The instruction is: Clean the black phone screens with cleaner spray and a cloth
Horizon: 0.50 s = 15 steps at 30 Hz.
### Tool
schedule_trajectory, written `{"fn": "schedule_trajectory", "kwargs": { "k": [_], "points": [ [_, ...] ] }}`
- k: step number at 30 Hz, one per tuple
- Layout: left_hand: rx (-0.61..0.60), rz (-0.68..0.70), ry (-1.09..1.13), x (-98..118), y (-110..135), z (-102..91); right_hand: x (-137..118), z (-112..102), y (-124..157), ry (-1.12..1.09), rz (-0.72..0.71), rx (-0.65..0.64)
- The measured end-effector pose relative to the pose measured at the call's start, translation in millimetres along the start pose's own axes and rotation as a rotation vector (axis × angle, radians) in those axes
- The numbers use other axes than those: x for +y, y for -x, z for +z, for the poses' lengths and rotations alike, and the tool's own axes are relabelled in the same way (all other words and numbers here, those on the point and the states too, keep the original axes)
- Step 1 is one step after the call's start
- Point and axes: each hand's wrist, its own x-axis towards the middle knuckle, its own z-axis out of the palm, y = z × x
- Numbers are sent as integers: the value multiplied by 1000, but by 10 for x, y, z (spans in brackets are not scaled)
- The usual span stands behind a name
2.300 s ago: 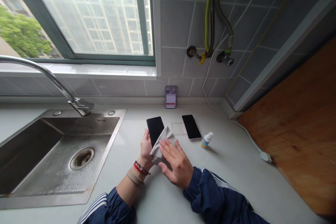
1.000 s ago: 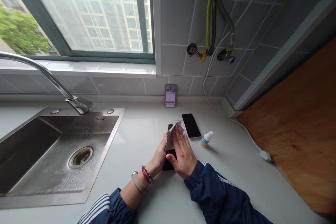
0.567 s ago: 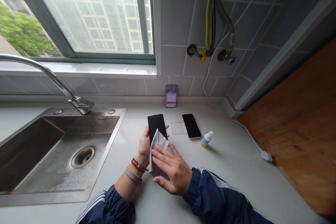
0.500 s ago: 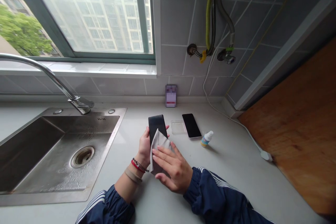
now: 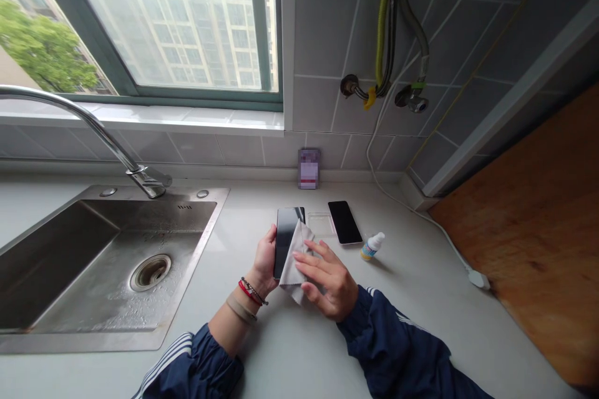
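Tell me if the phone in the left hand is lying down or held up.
Held up: the phone sits tilted in the left hand, above the counter, a grey cloth against it.

Our left hand (image 5: 265, 260) cradles a slim black smartphone (image 5: 285, 240) above the white bench (image 5: 262, 355), while our open right hand (image 5: 327, 280) presses a grey microfibre cloth (image 5: 297, 262) against it. Just beyond lie a clear plastic phone case (image 5: 321, 224), a second black smartphone (image 5: 345, 222) and a small white dropper bottle (image 5: 372, 247).

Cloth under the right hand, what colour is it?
The cloth is plain light grey, best seen in the head view.
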Motion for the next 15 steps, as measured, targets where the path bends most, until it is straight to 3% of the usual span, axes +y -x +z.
{"fn": "schedule_trajectory", "kwargs": {
  "k": [5,8,12,15],
  "points": [
    [-60,-65,4,-32,-8,-9,-22,-68,-28,-33,-30,-123],
    [-42,-84,-1,-80,-12,-11,96,-98,-40,70,60,-78],
    [-58,-295,-45,-147,0,-19,290,-114,-38,216,217,-3],
    [-71,-327,-64,-146,11,-32,309,-121,-37,224,246,-36]
  ]
}}
